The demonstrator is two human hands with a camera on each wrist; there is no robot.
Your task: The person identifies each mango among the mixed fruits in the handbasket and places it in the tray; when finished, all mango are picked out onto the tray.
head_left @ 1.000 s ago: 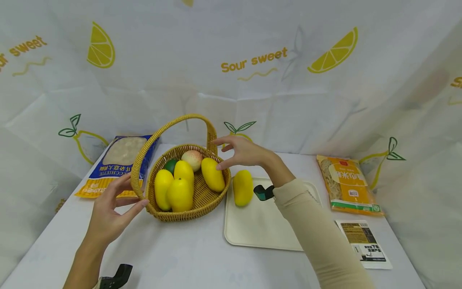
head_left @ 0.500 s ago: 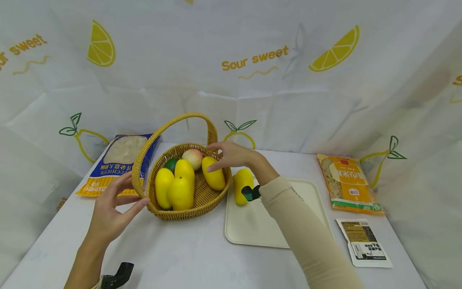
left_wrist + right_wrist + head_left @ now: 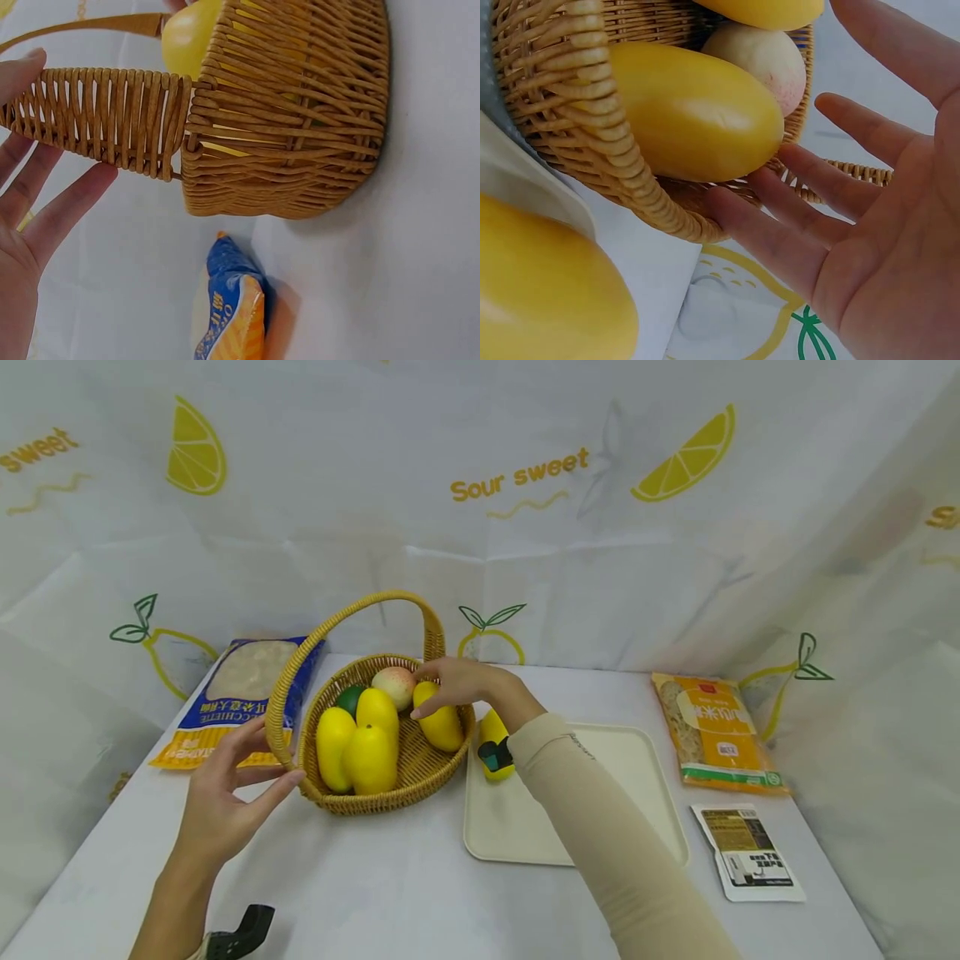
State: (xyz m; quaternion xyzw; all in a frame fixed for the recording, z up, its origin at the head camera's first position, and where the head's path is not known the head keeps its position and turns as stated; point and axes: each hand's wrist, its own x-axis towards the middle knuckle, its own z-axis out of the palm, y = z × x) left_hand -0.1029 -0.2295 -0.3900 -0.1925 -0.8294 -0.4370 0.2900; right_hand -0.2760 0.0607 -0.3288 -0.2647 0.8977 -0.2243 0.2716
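Observation:
My left hand (image 3: 217, 810) holds the left base of the wicker basket's handle (image 3: 279, 702), thumb on one side and fingers on the other, as the left wrist view shows. Inside the basket (image 3: 412, 764) lie several yellow mangoes (image 3: 335, 747), a pinkish-white peach (image 3: 396, 685) and a dark green fruit (image 3: 350, 698), partly hidden. Over the basket's right rim reaches my right hand (image 3: 465, 681), spread around the rightmost mango (image 3: 697, 112). In the right wrist view its fingertips are right at that mango's end, with the thumb held apart.
Right of the basket lies a cream tray (image 3: 637, 777) with another mango (image 3: 547, 292) on it, partly behind my right wrist. A blue and orange pasta bag (image 3: 243, 685) lies behind left. An orange noodle bag (image 3: 716, 731) and a small white pouch (image 3: 750, 852) lie at right.
My right hand has moved left and down from above the basket's right rim to around the rightmost mango. The left hand keeps its hold on the handle.

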